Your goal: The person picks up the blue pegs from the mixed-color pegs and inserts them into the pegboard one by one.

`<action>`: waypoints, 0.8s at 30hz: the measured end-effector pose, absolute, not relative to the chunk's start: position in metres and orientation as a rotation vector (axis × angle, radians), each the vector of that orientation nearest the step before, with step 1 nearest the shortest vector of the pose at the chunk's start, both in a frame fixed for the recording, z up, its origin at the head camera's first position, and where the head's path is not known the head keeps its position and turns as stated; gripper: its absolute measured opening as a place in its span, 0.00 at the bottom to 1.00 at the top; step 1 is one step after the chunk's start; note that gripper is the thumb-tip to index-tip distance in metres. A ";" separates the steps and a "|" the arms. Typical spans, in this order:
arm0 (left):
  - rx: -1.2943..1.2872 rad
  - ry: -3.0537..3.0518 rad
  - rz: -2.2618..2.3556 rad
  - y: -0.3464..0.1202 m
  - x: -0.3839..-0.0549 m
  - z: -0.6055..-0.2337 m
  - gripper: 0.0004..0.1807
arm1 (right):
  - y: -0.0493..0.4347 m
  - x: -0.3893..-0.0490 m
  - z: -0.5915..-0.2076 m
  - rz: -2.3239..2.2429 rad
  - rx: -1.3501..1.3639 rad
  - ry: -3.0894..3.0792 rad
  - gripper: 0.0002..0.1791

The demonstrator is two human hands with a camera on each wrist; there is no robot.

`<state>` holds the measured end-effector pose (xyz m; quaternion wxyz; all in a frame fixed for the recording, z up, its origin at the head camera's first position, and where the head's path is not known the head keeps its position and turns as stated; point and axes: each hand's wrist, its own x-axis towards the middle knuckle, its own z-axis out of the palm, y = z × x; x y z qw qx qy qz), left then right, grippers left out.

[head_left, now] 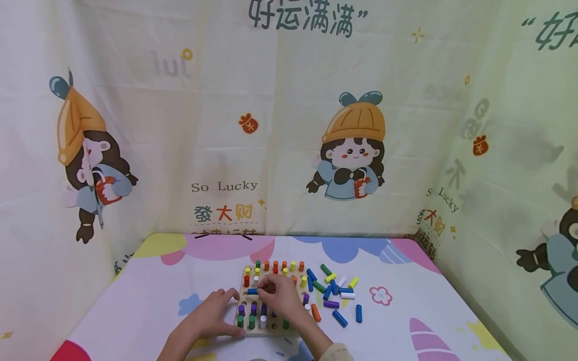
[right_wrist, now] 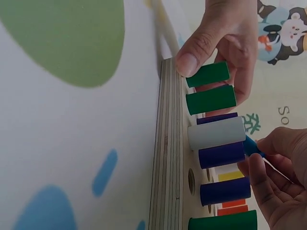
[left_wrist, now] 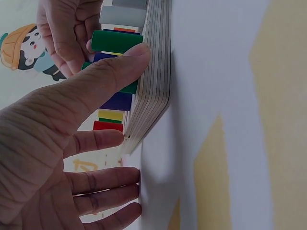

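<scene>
A wooden pegboard (head_left: 271,332) holds upright coloured pegs, with some bare holes in its nearer rows. At its left side, my left hand (head_left: 212,313) touches the board: in the left wrist view the thumb lies at the edge beside a green peg (left_wrist: 116,41), and the other fingers are spread. My right hand (head_left: 282,298) is over the board and pinches a blue peg (head_left: 252,291) between thumb and fingertips. That peg lies sideways above the board in the head view. In the right wrist view, purple and white pegs partly hide the blue peg (right_wrist: 252,146).
Loose blue, green, white, yellow, purple and orange pegs (head_left: 331,304) lie scattered right of the board. The table is covered by a patterned cloth (head_left: 388,331). Printed curtains (head_left: 289,150) hang behind the table and at both sides.
</scene>
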<state>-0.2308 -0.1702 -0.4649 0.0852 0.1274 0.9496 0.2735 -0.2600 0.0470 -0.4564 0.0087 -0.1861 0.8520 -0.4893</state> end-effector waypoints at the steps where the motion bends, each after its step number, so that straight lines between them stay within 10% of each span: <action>1: 0.382 2.831 0.814 -0.170 -0.231 -0.465 0.38 | 0.046 -0.260 -0.456 -1.530 -0.582 2.661 0.04; 24: 0.385 2.839 0.800 -0.170 -0.231 -0.465 0.40 | 0.031 -0.275 -0.465 -1.393 -0.622 2.727 0.03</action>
